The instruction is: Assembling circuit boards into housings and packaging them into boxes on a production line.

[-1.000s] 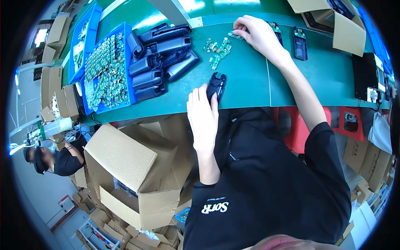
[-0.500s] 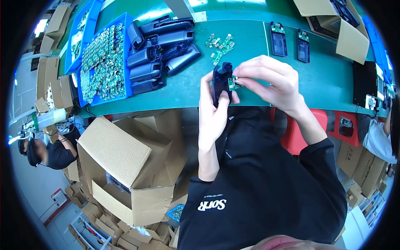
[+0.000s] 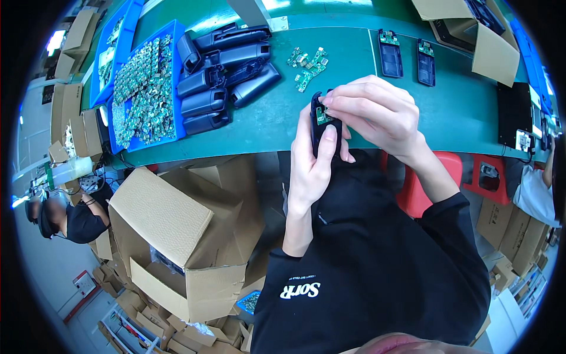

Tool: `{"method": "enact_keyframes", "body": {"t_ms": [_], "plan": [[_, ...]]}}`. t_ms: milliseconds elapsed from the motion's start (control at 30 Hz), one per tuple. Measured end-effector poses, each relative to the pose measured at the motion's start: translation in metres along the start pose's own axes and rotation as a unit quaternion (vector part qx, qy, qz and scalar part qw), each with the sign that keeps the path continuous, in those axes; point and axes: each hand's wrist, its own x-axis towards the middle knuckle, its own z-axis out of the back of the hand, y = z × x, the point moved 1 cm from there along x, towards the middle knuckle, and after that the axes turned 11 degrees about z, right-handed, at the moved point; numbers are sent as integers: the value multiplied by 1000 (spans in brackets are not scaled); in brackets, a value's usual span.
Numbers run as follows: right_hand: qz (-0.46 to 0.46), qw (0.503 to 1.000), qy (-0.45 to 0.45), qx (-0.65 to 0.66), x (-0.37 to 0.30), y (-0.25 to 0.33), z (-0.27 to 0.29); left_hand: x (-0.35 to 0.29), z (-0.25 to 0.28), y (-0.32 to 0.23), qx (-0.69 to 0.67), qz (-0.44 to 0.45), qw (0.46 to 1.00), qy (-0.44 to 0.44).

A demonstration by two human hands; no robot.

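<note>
Near the table's front edge, my left hand [image 3: 311, 171] is wrapped round a black plastic housing [image 3: 316, 134], its thumb lying across the front. A small green circuit board [image 3: 321, 117] sits in the upper part of that housing. The fingers of my right hand [image 3: 377, 112] are pinched together over the board's upper edge and cover part of it. Just beyond my hands lies a loose cluster of small green boards [image 3: 307, 66]. To the right, two black half shells, one here [image 3: 391, 59] and another [image 3: 426, 66], each carry a green board at the far end.
Several black housings [image 3: 203, 100] are piled to the left, against a blue tray [image 3: 178, 88] full of green boards. An open carton [image 3: 495, 59] stands at the far right of the green table. Below the front edge is a large cardboard box [image 3: 165, 206]; a red stool [image 3: 421, 189] stands nearby.
The circuit board, earlier held beside the housing by my right fingers, now lies inside its upper part. The housing has turned its inner side into view and shifted slightly right.
</note>
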Motion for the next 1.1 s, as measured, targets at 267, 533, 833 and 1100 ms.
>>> {"method": "enact_keyframes", "body": {"t_ms": [267, 533, 833, 1100], "plan": [[8, 1000, 24, -19, 4, 8, 6, -1, 6, -7, 207, -51, 973, -89], [-27, 999, 38, -7, 4, 10, 9, -3, -1, -12, 255, -64, 956, -133], [-126, 985, 26, 113, -2, 13, 7, -1, 3, -1, 248, -87, 956, -127], [-132, 984, 32, 113, -6, 13, 7, -1, 1, -6, 275, -89, 946, -144]]}}
